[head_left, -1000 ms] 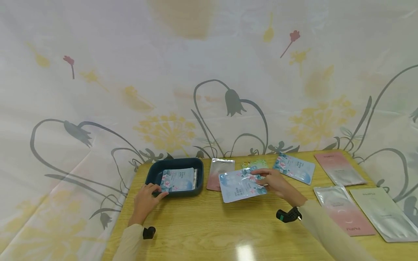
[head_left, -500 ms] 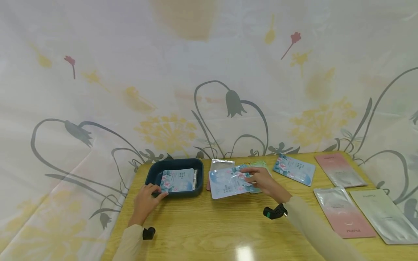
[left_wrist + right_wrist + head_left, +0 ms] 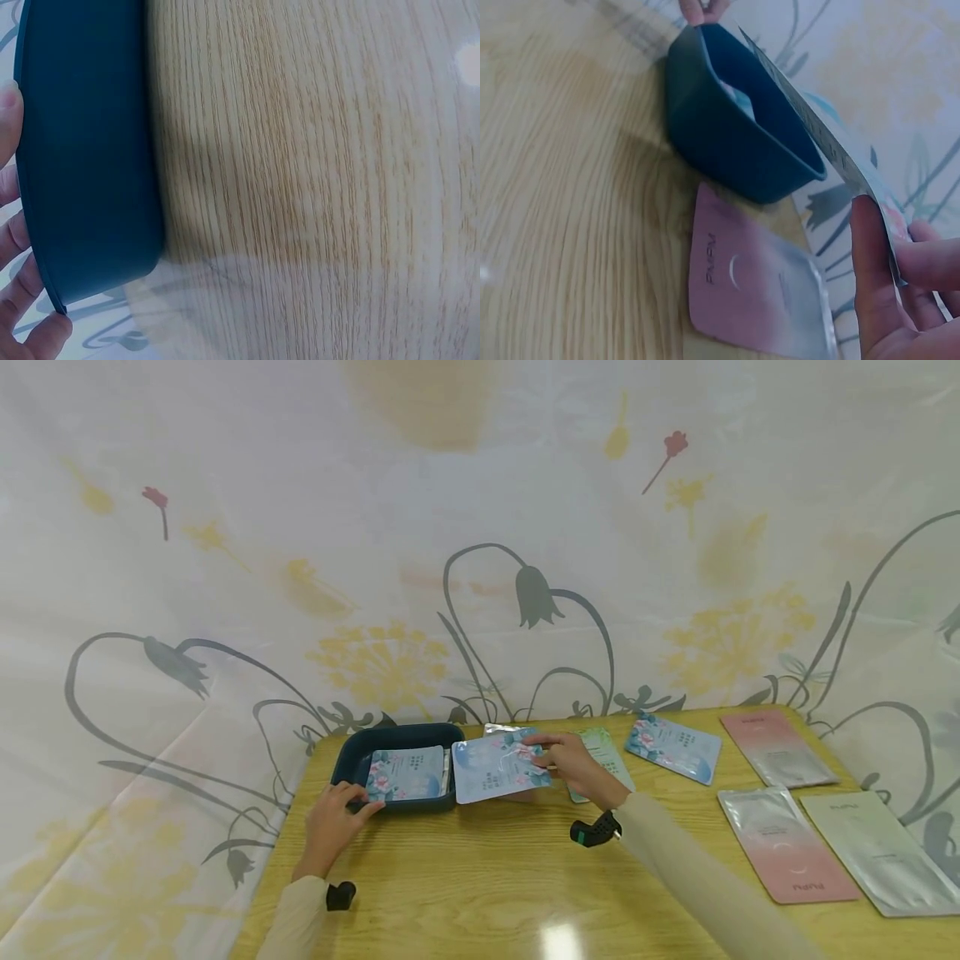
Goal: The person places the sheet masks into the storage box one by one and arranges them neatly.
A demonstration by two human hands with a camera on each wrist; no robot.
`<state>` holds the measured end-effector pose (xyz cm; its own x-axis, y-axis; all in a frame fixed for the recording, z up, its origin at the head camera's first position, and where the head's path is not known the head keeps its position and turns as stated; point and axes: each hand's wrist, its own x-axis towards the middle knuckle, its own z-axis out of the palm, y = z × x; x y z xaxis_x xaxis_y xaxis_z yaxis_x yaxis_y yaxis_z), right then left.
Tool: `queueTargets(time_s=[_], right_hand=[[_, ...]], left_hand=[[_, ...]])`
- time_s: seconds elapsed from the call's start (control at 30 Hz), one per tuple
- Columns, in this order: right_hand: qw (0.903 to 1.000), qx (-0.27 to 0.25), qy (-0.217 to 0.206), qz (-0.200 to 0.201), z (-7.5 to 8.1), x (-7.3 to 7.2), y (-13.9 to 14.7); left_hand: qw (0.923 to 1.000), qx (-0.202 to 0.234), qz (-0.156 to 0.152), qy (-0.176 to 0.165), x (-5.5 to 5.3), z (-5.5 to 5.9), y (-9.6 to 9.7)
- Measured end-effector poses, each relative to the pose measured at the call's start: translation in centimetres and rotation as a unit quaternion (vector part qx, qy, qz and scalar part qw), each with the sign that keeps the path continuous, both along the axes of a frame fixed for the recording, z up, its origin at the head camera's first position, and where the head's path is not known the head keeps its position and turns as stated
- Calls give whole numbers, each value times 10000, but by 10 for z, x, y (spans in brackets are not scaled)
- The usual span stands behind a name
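A dark teal plastic bin (image 3: 347,763) stands at the back left of the table, and a blue floral sheet mask packet (image 3: 420,775) lies inside it over some paler edges. My left hand (image 3: 334,822) grips the bin's near-left rim; the left wrist view has the fingertips (image 3: 9,120) along that rim. My right hand (image 3: 572,766) pinches another blue floral mask packet (image 3: 491,768) by its right end. This packet is held in the air just right of the bin, its left end near the bin's rim. In the right wrist view the held packet (image 3: 832,146) appears nearly edge-on.
Below the held packet lies a pink-silver packet (image 3: 754,281), mostly hidden from the head. A green packet (image 3: 606,756) lies behind the right hand. Farther right are a blue floral packet (image 3: 675,747), two pink-silver packets (image 3: 791,847) and a pale green-silver one (image 3: 881,852).
My right hand has carried the blue floral mask packet leftward toward the bin, uncovering more of the green packet. The left hand has stayed at the bin's rim.
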<state>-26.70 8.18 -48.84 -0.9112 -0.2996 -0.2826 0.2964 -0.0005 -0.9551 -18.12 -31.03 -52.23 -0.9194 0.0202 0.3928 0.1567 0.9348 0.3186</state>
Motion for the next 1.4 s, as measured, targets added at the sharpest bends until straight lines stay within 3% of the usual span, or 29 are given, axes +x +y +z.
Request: queueTargets(time_s=[0.13,0.5,0.67,0.87,1.17,1.4], right_hand=[[9999,10,-66,-113,2,-5,-16],[9990,-346,-154,-224,3,-19,-61],[9989,-420,-18,-198,-1,-21,-75],[9981,-588,-101,-154,-1,-24,-93],[9983,-420,-72,-408,-1,-26,-129],[9981,-73,369,-484,-4,-23,-157]], left_hand=[[10000,-9,37,-50,1,1,-1],[9998,-35,-13,210,1,4,-6],[9999,-24,14,151,2,4,-7],[9993,-21,-63,372,2,2,-8],[9989,11,-109,446,0,1,-2],[9995,128,-135,236,0,0,2]])
